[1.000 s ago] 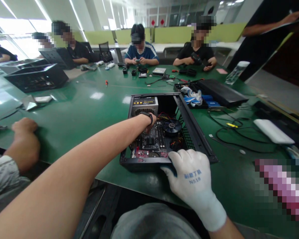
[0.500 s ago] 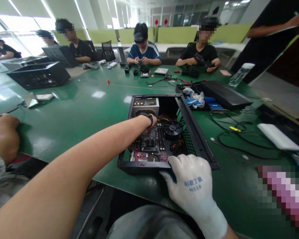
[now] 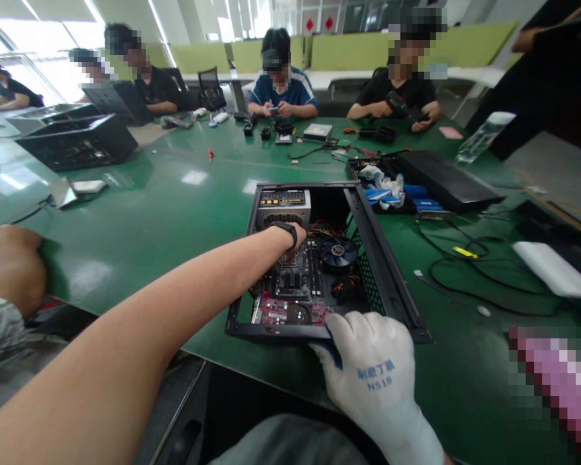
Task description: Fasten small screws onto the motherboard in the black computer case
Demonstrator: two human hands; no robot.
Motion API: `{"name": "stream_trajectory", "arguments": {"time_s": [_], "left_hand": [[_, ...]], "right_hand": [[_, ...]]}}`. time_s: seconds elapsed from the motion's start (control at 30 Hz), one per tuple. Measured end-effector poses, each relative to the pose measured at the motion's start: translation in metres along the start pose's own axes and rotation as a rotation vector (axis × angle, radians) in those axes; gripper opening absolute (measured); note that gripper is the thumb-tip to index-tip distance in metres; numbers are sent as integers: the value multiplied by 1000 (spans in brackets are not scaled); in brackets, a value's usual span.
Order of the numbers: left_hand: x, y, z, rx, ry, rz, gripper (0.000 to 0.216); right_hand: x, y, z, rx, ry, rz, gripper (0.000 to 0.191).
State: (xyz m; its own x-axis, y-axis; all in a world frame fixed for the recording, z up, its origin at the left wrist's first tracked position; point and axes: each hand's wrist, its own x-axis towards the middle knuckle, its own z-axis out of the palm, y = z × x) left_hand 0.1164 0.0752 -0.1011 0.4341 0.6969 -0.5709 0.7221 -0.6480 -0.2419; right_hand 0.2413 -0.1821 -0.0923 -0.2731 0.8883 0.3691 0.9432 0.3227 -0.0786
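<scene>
An open black computer case (image 3: 281,332) lies on the green table in front of me. Inside are a motherboard (image 3: 290,279), a round black cooling fan (image 3: 339,253), a red circuit board (image 3: 275,311) and a silver power supply (image 3: 283,208). My bare left hand (image 3: 299,235), a black band at its wrist, reaches down into the case over the motherboard. Its fingers are mostly hidden, so their hold is unclear. My right hand (image 3: 372,355), in a white work glove, is closed around the near rim of the case, thumb underneath on the outer side.
Right of the case are a tray of gloves (image 3: 385,187), a black panel (image 3: 445,179), loose cables (image 3: 465,284) and a white box (image 3: 554,268). Another case (image 3: 77,145) stands far left. A neighbour's arm (image 3: 17,265) rests at the left edge; several people sit across.
The near rim of the case and my gloved right hand sit slightly lower in view, with the case's inside a bit more exposed. My left hand stays inside the case. The view has shifted slightly.
</scene>
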Motion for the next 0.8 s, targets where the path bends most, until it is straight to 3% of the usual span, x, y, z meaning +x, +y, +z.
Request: {"name": "stream_trajectory", "arguments": {"time_s": [0.2,0.8], "left_hand": [[-12,5,-6,6,-4,-18,74],[-14,7,-6,29,21,-15,68]], "right_hand": [[0,-1,0,-24,-15,7,21],[1,-2,-3,-83,-31,-3,26]]}}
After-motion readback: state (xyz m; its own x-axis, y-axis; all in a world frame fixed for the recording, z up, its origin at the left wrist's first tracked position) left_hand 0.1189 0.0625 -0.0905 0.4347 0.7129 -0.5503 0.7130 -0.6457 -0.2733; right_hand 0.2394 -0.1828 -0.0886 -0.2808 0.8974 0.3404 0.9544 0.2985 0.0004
